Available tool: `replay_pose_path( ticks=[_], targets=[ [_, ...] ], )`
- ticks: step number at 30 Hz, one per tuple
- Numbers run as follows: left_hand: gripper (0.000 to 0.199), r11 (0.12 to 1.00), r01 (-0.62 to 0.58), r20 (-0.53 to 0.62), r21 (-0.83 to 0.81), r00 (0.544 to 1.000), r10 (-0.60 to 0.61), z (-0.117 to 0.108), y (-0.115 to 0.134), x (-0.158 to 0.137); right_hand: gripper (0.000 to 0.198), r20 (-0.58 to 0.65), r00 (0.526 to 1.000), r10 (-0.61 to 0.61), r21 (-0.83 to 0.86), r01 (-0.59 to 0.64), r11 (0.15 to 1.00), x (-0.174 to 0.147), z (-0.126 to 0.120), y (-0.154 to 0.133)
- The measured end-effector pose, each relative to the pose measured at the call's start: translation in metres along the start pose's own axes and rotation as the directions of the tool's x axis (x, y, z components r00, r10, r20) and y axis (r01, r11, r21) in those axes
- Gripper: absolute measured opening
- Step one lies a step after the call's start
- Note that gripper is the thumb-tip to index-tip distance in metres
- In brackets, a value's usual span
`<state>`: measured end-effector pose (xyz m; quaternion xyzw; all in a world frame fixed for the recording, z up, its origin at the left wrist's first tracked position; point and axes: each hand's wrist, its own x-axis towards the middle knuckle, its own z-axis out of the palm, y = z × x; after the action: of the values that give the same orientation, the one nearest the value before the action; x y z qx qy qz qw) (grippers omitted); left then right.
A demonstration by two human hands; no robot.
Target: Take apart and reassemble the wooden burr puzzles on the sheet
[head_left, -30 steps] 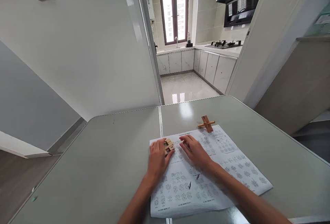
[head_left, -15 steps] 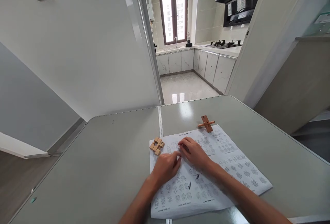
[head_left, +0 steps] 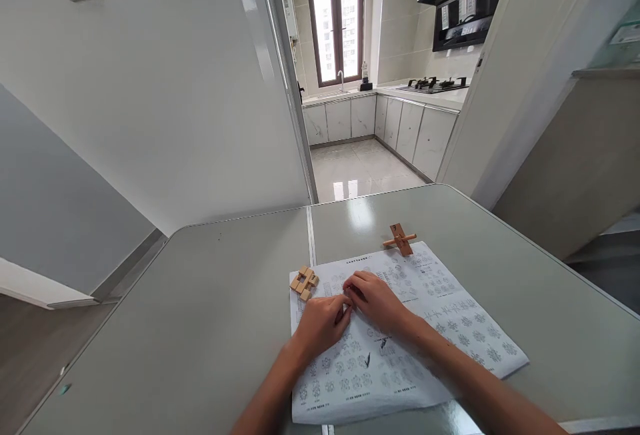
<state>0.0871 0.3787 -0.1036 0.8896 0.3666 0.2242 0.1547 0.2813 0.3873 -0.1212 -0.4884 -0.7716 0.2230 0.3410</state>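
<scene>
A large printed paper sheet (head_left: 400, 381) lies on the table, covered with small line drawings and lines of text. Both my hands are over its upper left part, fingertips meeting. My left hand (head_left: 325, 320) is closed, its fingers curled and its thumb folded in. My right hand (head_left: 373, 295) is closed too, fingers bent down towards the left fingertips. Whatever may be between the fingers is hidden. Just beyond my left hand, a light wooden block puzzle (head_left: 304, 283) rests on the sheet's upper left corner. A brown wooden cross-shaped piece (head_left: 400, 240) with a rod through it sits at the far edge.
The grey-green table (head_left: 225, 301) has a seam running away from me. A small green bit (head_left: 65, 388) lies near its left edge. Beyond stand a white panel (head_left: 190, 101) and a kitchen with cabinets (head_left: 340, 121), a stove (head_left: 433, 86) and a window (head_left: 336, 21).
My right fingers have shifted slightly towards me and to the left, closer against my left hand. The sheet and the wooden pieces stay where they were.
</scene>
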Motion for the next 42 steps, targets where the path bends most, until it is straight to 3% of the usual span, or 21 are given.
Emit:
replay_pose_path(
  ticks=[10,33,36,39,41,42],
  targets=[
    [0.010,1.000,0.001,0.012,0.030,1.000,-0.001,-0.001,0.000,0.001,0.017,-0.009,0.999,-0.035,-0.009,0.035,0.999,0.001,0.000,-0.001],
    [0.010,0.999,0.001,0.025,0.051,1.000,-0.002,-0.001,-0.002,0.000,0.018,0.007,1.000,0.025,0.066,-0.026,0.997,0.002,-0.005,-0.005],
    [0.011,0.999,0.001,0.022,0.050,1.000,-0.002,-0.001,-0.002,0.000,0.017,-0.009,0.998,0.061,0.142,-0.059,0.988,0.003,-0.005,-0.003],
    [0.013,0.999,0.002,0.026,0.048,1.000,-0.003,-0.001,-0.002,-0.001,0.018,-0.021,0.992,0.125,0.329,-0.111,0.938,0.007,-0.005,0.000],
    [0.013,0.999,0.003,0.028,0.049,1.000,-0.005,-0.001,-0.002,-0.001,0.021,-0.020,0.973,0.230,0.533,-0.184,0.826,0.011,-0.007,0.003],
    [0.013,0.999,0.004,0.027,0.050,1.000,-0.006,-0.001,-0.002,-0.001,0.023,-0.013,0.955,0.295,0.647,-0.217,0.731,0.013,-0.008,0.005]
  ],
)
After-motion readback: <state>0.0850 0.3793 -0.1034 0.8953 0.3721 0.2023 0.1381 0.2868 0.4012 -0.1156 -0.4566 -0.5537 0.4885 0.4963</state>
